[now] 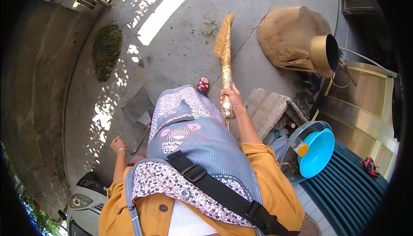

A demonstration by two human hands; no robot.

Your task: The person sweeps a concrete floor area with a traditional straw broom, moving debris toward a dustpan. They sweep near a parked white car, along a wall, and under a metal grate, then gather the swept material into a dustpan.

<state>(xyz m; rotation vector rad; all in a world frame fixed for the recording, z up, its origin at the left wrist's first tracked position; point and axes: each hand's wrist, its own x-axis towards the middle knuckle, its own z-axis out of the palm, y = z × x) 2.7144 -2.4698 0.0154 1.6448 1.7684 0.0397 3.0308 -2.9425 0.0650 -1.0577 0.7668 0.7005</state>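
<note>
Far left of the apron [174, 126] lies a green heap [107, 53]; closer in are the left hand [118, 144], half curled with nothing visible in it, and the dustpan [140, 104]. Ahead and right of the apron, the right hand [232, 98] grasps the broom [226, 66], its long axis pointing away, bristles leftward.

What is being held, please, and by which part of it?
The right hand grips a broom by its handle, away from the bristles; nothing shows in the left hand.
</note>
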